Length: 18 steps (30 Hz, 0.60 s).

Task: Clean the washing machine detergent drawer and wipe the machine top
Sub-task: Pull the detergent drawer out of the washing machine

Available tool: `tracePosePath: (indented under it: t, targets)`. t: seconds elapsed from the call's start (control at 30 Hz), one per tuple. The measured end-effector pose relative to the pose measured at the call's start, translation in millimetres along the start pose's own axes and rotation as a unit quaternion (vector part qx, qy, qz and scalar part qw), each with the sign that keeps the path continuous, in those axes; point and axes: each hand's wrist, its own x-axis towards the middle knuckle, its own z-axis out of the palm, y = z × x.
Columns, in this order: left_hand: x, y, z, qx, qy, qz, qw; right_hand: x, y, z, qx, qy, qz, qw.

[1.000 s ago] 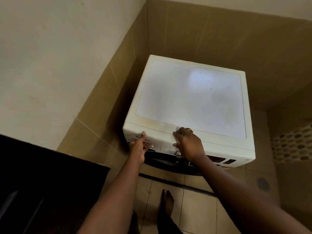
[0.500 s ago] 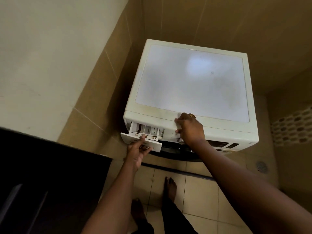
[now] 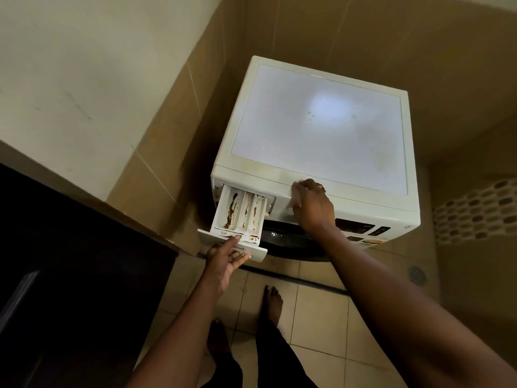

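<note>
Against the tiled corner stands a white front-loading washing machine [image 3: 363, 203], seen from above. Its machine top [image 3: 319, 127] carries a dull film and a few small specks and has not yet been wiped. At the upper left of the front panel the detergent drawer [image 3: 240, 214] is drawn well out over the floor but remains seated in its slot; three compartments are exposed. The right hand [image 3: 310, 205] braces the cabinet, fingers bent over the front edge and thumb on the panel face. The left hand [image 3: 226, 259] grips the drawer front, thumb on its upper lip and fingers curled beneath. Brown residue [image 3: 231, 214] streaks the compartment floors, heaviest in the leftmost.

Step in hand, as judged: withdrawal of the drawer for cleaning. It is best pulled straight along its runners, level rather than drooping, with the right hand holding the cabinet steady; a release catch probably has to be pressed at full travel (none can be made out in this view). Tilting the drawer risks spilling residue onto the floor tiles.
</note>
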Motion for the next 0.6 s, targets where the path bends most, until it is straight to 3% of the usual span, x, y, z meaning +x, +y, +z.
tracePosePath:
  t: [0.07,0.13,0.17,0.23,0.3,0.43,0.6]
  targets:
    - [0.9,-1.2,-1.7,0.007,0.000,-0.002,1.000,-14.7,-8.9,5.8,0.067,0.083,0.021,0.994]
    - [0.7,-0.7,-4.7,0.015,-0.007,0.002,1.000,-35.0,-23.7,19.2,0.177,0.129,0.113,0.969]
    - [0.7,-0.6,-6.3,0.017,-0.013,0.004,1.000,-42.3,-32.3,27.2,0.261,0.103,0.179,0.943]
    - [1.5,0.9,-9.0,0.021,-0.018,0.006,1.000,-47.0,-49.8,44.1,0.421,0.014,0.305,0.854]
    - [0.6,2.8,-9.3,0.032,-0.020,0.009,0.999,-43.3,-59.7,57.8,0.494,-0.047,0.363,0.789]
    - [-0.7,4.2,-9.8,0.060,-0.027,0.022,0.998,-24.4,-76.7,73.6,0.525,-0.058,0.374,0.762]
    - [2.3,6.3,-12.3,0.074,-0.035,0.027,0.996,3.5,-86.5,86.6,0.534,-0.011,0.433,0.726]
